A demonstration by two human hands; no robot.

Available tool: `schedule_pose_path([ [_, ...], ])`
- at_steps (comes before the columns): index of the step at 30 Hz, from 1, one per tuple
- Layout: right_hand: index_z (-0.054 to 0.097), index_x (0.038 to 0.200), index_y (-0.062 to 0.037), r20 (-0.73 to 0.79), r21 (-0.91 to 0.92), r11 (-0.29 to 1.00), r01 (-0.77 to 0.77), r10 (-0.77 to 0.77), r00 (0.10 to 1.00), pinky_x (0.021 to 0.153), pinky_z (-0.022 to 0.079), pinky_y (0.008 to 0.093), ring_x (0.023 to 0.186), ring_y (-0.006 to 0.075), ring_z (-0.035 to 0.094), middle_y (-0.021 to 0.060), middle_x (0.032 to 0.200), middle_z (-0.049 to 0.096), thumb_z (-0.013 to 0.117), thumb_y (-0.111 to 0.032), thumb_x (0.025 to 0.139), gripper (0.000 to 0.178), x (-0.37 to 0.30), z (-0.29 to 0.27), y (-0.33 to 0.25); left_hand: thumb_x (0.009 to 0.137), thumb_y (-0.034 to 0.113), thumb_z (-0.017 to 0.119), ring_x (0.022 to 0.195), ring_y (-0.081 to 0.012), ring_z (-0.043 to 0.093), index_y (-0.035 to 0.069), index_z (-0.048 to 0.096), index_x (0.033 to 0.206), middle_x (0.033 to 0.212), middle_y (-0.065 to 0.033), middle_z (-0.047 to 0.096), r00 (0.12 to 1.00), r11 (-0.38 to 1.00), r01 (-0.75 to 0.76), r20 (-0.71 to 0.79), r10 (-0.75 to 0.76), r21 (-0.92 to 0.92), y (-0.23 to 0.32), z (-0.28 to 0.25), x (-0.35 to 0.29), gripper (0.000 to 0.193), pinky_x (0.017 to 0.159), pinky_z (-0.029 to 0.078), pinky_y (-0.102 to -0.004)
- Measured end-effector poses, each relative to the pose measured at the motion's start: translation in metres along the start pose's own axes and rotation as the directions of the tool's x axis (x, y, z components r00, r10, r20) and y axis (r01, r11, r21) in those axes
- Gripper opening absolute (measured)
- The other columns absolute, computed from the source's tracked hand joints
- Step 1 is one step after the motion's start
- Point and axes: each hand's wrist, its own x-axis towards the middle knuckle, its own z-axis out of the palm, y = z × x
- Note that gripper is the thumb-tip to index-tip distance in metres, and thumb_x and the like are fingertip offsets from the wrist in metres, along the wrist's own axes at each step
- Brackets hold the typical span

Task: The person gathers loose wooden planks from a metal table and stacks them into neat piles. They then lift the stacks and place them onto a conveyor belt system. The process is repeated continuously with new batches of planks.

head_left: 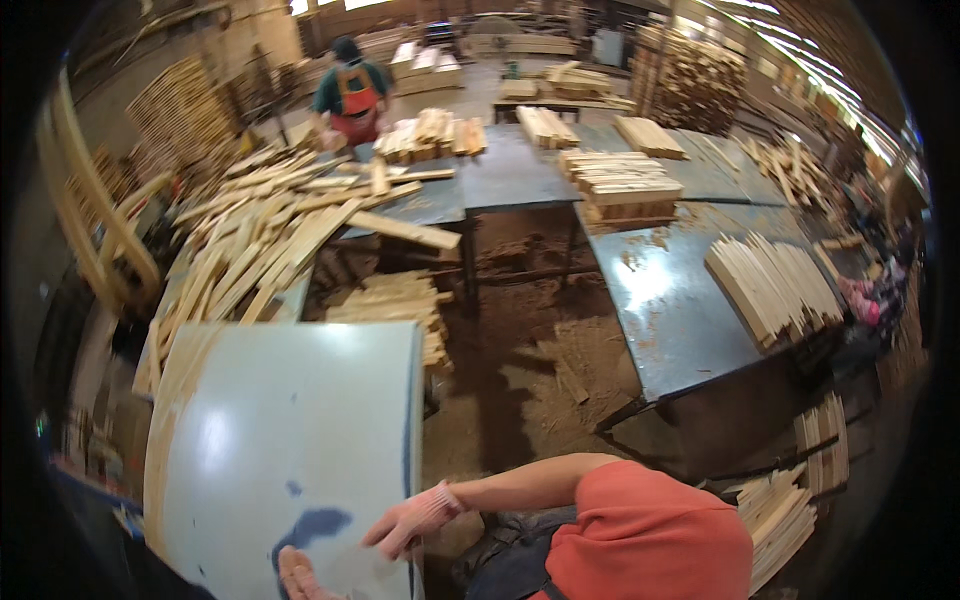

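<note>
One grip, left hand [300, 576], overlaps dark-blue patch [318, 523] on pale worktop [300, 400]; right hand [410, 522] just rightward; either's contents indiscernible.

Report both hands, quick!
Left hand: cut off by the picture edge; grip can't be told.
Right hand: loosely open over the table, nothing visibly held.

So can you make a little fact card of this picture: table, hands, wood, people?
Near table: pale blue, with a dark blue patch
Left hand: by the patch; grip unclear
Right hand: gloved, over the table's right side; grip unclear
Wood: loose planks ahead-left; a neat stack on the right-hand table
Other people: one person at the back, another person far right
</note>
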Motion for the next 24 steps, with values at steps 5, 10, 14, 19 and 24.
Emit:
schedule_pose_path([
  [5,0.062,0.107,-0.0145,-0.71,0.269,0.945,0.187,0.064,0.701,0.061,0.044,0.0254,0.071,0.006,0.049,-0.0052,0.084,0.052,0.07,-0.029,0.106,0.016,-0.229,-0.1,0.061,0.108,0.015,0.069,0.11,-0.0233,0.072,-0.005,0.069,0.14,0.135,-0.0143,0.074,0.789,0.943,-0.248,0.611,0.063,0.223,0.013,0.214,-0.035,0.037,0.098,0.06,-0.0376],
  [10,0.058,0.101,-0.0166,-0.905,0.293,0.824,0.486,0.075,0.418,0.062,0.046,0.0261,0.07,0.0085,0.051,-0.0042,0.084,0.054,0.068,-0.029,0.107,0.017,-0.376,-0.124,0.135,0.109,0.013,0.066,0.119,-0.0214,0.069,-0.003,0.066,0.144,0.135,-0.0122,0.072,0.365,0.885,0.453,0.884,-0.294,0.107,-0.014,0.362,-0.074,0.039,0.108,0.054,-0.0342],
  [14,0.054,0.095,-0.02,-0.959,0.264,0.673,0.691,0.258,0.115,0.059,0.045,0.0276,0.066,0.0074,0.047,-0.0054,0.077,0.05,0.07,-0.032,0.108,0.023,-0.441,-0.106,0.196,0.11,0.015,0.062,0.125,-0.0227,0.068,-0.005,0.067,0.143,0.136,-0.0133,0.073,0.164,0.933,0.252,0.939,-0.302,0.256,-0.034,0.453,-0.092,0.039,0.112,0.052,-0.0353],
  [19,0.056,0.097,-0.0143,-0.92,0.206,0.388,0.898,0.39,0.042,0.058,0.046,0.0291,0.063,0.0087,0.051,-0.0029,0.078,0.054,0.072,-0.034,0.108,0.028,-0.453,-0.126,0.281,0.1,0.008,0.072,0.109,-0.0158,0.068,-0.005,0.071,0.137,0.124,-0.0072,0.074,0.107,0.917,0.145,0.915,-0.388,0.372,-0.078,0.545,-0.073,0.039,0.1,0.054,-0.0295],
  [24,0.063,0.108,-0.0061,-0.834,0.189,0.356,0.915,0.551,-0.042,0.065,0.057,0.0332,0.073,0.0184,0.065,0.0074,0.091,0.068,0.072,-0.031,0.107,0.026,-0.47,-0.168,0.25,0.1,0.02,0.077,0.121,-0.0216,0.07,-0.004,0.07,0.139,0.131,-0.0139,0.076,0.029,0.948,-0.023,0.948,-0.316,0.316,-0.096,0.628,-0.058,0.046,0.108,0.052,-0.0317],
])
